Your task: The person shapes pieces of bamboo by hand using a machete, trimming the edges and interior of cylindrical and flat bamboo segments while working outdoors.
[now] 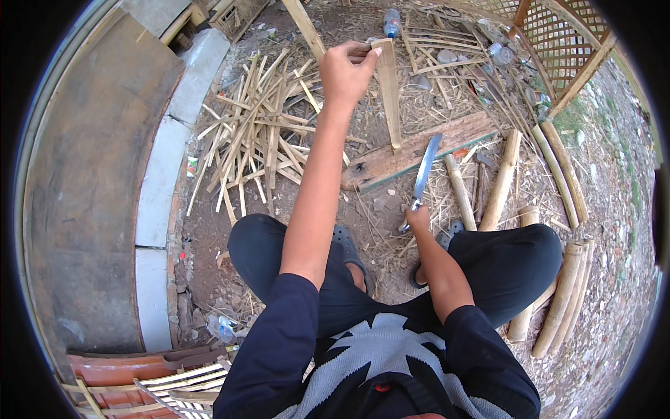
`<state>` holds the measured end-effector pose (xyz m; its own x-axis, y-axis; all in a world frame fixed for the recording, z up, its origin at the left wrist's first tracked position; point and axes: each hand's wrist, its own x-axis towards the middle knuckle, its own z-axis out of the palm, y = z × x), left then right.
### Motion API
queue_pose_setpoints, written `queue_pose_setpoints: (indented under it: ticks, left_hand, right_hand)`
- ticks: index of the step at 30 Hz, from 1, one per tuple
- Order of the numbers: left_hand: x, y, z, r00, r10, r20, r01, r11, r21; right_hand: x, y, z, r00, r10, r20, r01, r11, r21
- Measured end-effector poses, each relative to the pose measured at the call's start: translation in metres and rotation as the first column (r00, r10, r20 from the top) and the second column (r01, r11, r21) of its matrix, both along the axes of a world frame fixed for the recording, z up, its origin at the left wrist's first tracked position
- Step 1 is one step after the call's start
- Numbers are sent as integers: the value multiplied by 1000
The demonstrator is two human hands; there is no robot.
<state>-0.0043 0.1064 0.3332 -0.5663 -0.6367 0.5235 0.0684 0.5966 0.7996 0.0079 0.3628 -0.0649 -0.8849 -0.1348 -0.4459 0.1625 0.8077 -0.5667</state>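
Observation:
My left hand (349, 73) is stretched far forward, its fingers closed on the top end of a split bamboo piece (388, 91). The piece stands nearly upright, its lower end at a worn wooden plank (419, 150) on the ground. In my right hand (418, 218), between my knees, is the handle of a machete (426, 167). Its long blade points forward and away from me, over the near side of the plank. The blade and the bamboo piece are apart.
A heap of thin bamboo strips (262, 133) lies to the left of the plank. Bamboo poles (502, 181) and more cut lengths (562, 300) lie on the right. Concrete blocks (160, 181) edge the left side. A plastic bottle (391, 22) and lattice panel (562, 49) are at the back.

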Motion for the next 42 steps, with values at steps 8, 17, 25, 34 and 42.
queue_pose_setpoints:
  ticks: [8, 17, 25, 34, 42]
  left_hand:
    - [-3, -9, 0, 1000, 14, -17, -16, 993, -120]
    - [-3, 3, 1, 999, 34, -22, -36, 997, -64]
    - [-4, -7, -8, 999, 20, -29, -22, 994, -106]
    - [-14, 1, -2, 999, 25, -46, -31, 993, -115]
    - [-11, 3, -1, 999, 1, -53, -6, 994, -110]
  right_hand:
    - [-37, -24, 27, 943, -209, 258, 296, 881, -368]
    - [-39, -43, 105, 947, -318, -45, 169, 612, -772]
    - [-76, -68, 308, 897, -276, -344, -169, 506, -846]
    - [-33, -55, 421, 889, 17, -457, -398, 523, -754]
    - [-14, -73, 419, 838, 125, -531, -482, 625, -614]
